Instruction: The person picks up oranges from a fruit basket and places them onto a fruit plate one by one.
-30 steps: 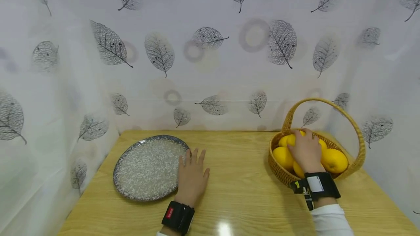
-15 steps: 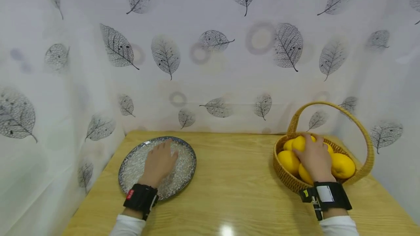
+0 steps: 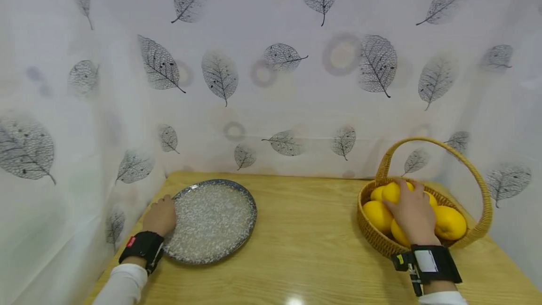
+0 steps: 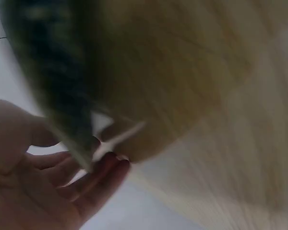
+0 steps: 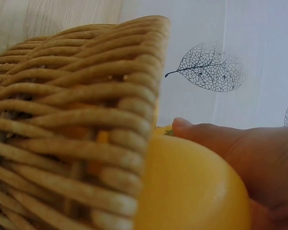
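A speckled grey-white plate (image 3: 213, 222) with a dark blue rim lies at the left of the table. My left hand (image 3: 160, 218) is at its left edge, fingers bent. In the left wrist view the plate's rim (image 4: 62, 81) passes between the thumb and the fingers, blurred. At the right stands a wicker basket (image 3: 372, 239) with a tall handle, holding several smooth yellow fruits (image 3: 378, 217). My right hand (image 3: 415, 215) reaches inside, thumb and fingers around the top yellow fruit (image 3: 391, 192). Its fingertips are partly hidden. The right wrist view shows the basket's woven wall (image 5: 77, 120) close up.
The light wooden table (image 3: 305, 229) extends between plate and basket. A white curtain (image 3: 271, 93) printed with dark leaves hangs behind and along both sides. The basket's arched handle (image 3: 478, 187) rises to the right of my right hand.
My left hand has moved left across the plate from its right edge to its left edge. The right hand stays in the basket on the fruit. The head view has shifted slightly.
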Demonstrator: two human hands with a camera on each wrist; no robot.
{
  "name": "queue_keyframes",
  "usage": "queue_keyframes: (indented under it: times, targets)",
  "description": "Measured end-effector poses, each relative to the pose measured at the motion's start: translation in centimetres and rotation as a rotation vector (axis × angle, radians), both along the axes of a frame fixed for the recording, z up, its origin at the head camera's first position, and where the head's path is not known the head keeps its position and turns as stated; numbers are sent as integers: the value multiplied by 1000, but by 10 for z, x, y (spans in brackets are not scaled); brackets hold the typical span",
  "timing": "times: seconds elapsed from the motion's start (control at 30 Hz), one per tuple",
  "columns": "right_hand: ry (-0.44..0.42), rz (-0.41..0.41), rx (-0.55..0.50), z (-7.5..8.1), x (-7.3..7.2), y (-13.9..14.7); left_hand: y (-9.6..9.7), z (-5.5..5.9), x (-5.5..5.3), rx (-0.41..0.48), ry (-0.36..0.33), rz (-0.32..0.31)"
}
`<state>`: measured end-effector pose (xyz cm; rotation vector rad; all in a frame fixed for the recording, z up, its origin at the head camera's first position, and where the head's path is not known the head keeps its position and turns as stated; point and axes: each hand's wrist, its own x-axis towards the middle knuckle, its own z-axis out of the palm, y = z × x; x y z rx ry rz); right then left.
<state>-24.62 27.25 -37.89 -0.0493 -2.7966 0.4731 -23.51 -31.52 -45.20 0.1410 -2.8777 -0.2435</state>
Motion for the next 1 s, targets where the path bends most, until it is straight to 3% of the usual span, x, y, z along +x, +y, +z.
queue_keyframes:
  times: [0.1,0.27,0.53,0.7,1.0]
  targets:
    - [14,6,-19,-1,1,0,-6,-4,-3,58,9,-10]
    - [40,-5,-34,-2,1,1,-8,-1,-9,196,-84,-12]
    - [14,-17,-35,-2,1,0,-7,3,-10,240,-146,-53]
    - [3,-25,-36,-1,2,1,4,3,-16,281,-173,-89]
    - [4,-18,-43,1,1,-2,36,4,-13,343,-190,-152]
